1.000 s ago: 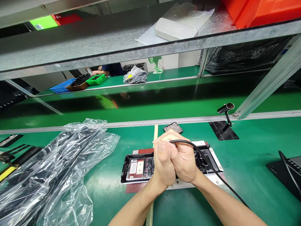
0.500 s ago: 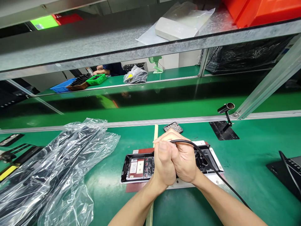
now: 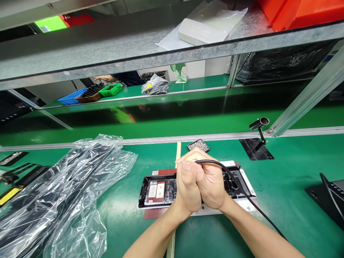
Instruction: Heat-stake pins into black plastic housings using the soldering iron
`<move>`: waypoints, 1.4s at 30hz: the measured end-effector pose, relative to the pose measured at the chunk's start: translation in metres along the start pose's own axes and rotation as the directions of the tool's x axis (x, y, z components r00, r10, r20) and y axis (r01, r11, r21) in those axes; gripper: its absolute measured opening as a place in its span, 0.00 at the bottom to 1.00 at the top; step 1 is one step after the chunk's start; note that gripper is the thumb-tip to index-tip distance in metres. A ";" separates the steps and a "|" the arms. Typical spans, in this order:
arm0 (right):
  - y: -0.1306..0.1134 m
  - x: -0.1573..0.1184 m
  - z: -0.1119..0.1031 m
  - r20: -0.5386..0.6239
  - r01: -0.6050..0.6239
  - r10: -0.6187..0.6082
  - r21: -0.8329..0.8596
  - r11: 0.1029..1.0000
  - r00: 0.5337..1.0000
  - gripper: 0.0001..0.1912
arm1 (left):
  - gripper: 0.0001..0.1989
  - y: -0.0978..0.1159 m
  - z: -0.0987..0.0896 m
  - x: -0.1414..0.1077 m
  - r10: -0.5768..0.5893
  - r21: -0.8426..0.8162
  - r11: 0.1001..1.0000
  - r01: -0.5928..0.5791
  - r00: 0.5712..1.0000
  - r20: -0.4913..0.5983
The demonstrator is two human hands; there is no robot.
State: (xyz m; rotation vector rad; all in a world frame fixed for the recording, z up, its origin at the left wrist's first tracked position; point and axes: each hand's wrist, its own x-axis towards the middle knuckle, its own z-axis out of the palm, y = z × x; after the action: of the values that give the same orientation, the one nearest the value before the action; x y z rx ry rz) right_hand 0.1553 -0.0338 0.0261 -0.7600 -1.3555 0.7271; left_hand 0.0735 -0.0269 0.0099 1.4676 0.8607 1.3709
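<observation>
My left hand (image 3: 188, 188) and my right hand (image 3: 211, 182) are closed tightly together, thumbs uppermost, above a long black plastic housing (image 3: 141, 195). A black cord (image 3: 228, 172) comes out at the top of the fists and runs down past my right forearm. Whatever corded thing they grip is hidden by the fingers. The open housing lies on a red and white fixture (image 3: 153, 214), its middle covered by my hands. Just beyond them sits a small black tray of screws (image 3: 198, 144).
Clear plastic bags with dark parts (image 3: 80, 186) lie to the left. A black holder on a plate (image 3: 259, 123) stands at the back right, and a dark device (image 3: 326, 197) at the right edge. A metal shelf (image 3: 120, 64) crosses overhead. Far behind, a co-worker's arm (image 3: 106, 77) shows.
My hands keep the same closed grip over the housing. In the background, the co-worker's hand has moved left, away from the green bin. The view has shifted very slightly.
</observation>
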 end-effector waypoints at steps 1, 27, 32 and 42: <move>0.000 0.000 0.000 0.001 -0.002 0.002 0.003 1.000 1.000 0.11 | 0.27 0.000 0.000 0.000 -0.002 -0.007 1.000 0.002 1.000 -0.002; 0.003 -0.003 0.000 -0.004 0.013 -0.013 -0.025 1.000 1.000 0.13 | 0.32 -0.002 0.000 0.000 0.018 -0.050 0.999 -0.019 1.000 -0.020; 0.002 -0.002 0.001 -0.015 0.010 -0.010 -0.016 1.000 1.000 0.13 | 0.32 -0.002 0.000 0.000 0.023 -0.044 0.999 -0.023 1.000 -0.001; 0.000 -0.002 0.001 -0.006 0.032 -0.032 -0.015 0.999 0.999 0.13 | 0.31 -0.002 0.001 -0.001 0.041 -0.037 0.998 -0.041 0.999 -0.013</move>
State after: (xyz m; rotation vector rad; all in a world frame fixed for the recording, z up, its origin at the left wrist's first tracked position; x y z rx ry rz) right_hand 0.1543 -0.0350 0.0249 -0.7504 -1.3661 0.6892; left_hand 0.0747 -0.0270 0.0082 1.4563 0.8126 1.4207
